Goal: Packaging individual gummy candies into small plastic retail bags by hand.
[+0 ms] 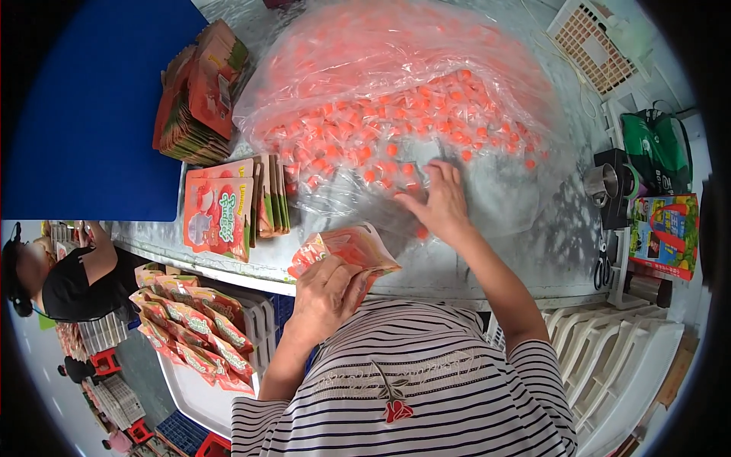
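Observation:
My left hand (324, 297) is closed around a red and cream printed pouch (352, 247) at the table's front edge, and the pouch's top gapes apart. What lies inside it I cannot make out. Farther forward, my right hand (443, 202) reaches over clear plastic with its thumb and fingers apart. Just beyond its fingertips lie small orange-red candies (369, 152) in clear wrappers, spilling toward me from a very large clear plastic bag (365, 57). A single wrapped candy (422, 232) sits near the wrist of that hand.
Flat pouches stand in a stack (221, 209) left of my left hand, with another pile (199, 95) behind. Filled pouches (198, 327) lie on a white tray (183, 388) at lower left. Scissors (602, 266) and a metal cup (601, 183) are at right. A person (84, 282) works at far left.

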Demonstrator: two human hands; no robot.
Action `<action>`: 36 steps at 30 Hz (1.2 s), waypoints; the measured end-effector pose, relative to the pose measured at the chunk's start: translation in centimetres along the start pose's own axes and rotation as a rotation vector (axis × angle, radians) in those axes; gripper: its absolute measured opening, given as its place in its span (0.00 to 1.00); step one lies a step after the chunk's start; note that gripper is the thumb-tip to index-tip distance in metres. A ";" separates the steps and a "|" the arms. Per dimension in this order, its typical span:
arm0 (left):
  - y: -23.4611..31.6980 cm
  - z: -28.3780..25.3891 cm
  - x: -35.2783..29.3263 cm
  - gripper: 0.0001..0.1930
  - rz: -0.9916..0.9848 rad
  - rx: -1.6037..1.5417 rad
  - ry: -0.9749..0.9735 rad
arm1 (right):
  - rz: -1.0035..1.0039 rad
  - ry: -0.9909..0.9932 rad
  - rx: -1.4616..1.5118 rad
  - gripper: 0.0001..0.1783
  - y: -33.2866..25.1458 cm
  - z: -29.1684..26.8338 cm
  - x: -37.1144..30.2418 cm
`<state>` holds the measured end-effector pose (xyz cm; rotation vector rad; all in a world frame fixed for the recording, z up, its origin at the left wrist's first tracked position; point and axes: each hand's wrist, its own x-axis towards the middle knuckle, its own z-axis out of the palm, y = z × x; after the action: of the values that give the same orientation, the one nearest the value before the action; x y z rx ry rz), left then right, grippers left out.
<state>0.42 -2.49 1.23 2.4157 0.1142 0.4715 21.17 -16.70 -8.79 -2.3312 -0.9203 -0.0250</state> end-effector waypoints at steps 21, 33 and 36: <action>-0.1 -0.1 0.1 0.08 -0.028 -0.027 0.004 | 0.377 0.063 0.672 0.12 6.5 -4.2 -3.4; 0.0 -0.3 -0.1 0.08 -0.042 0.014 0.000 | 0.381 -0.250 0.455 0.12 2.1 -3.3 1.3; 0.2 -0.1 0.0 0.08 -0.015 0.016 -0.004 | -0.083 -0.102 0.342 0.18 3.0 -1.4 1.8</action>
<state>0.39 -2.54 1.45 2.4293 0.1345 0.4607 24.62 -18.07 -8.85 -1.9924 -0.9869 0.2037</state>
